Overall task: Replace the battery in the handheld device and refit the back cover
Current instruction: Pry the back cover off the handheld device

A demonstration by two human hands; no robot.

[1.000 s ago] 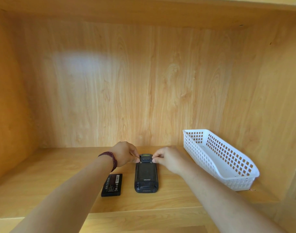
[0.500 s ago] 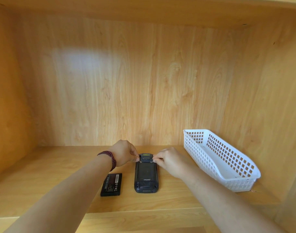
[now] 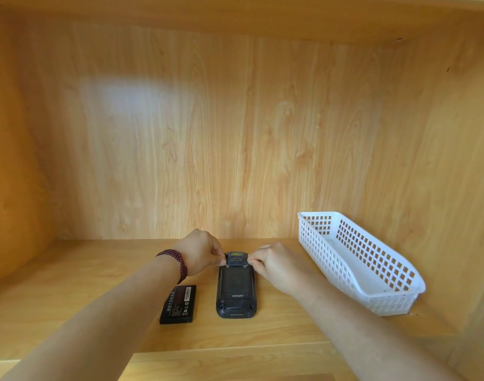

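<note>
On the shelf [image 3: 70, 312], from the left: one loose battery [image 3: 178, 304] lies flat near the front edge, touched by neither hand. Just beside it lies one device [image 3: 236, 290], back up, its long axis running front to back. The left hand [image 3: 201, 255] and right hand [image 3: 274, 264] flank its far end, equally near, fingers curled and pinching the cover's top corners, probably working latches there. One white basket [image 3: 373, 270] stands toward the right edge.
</note>
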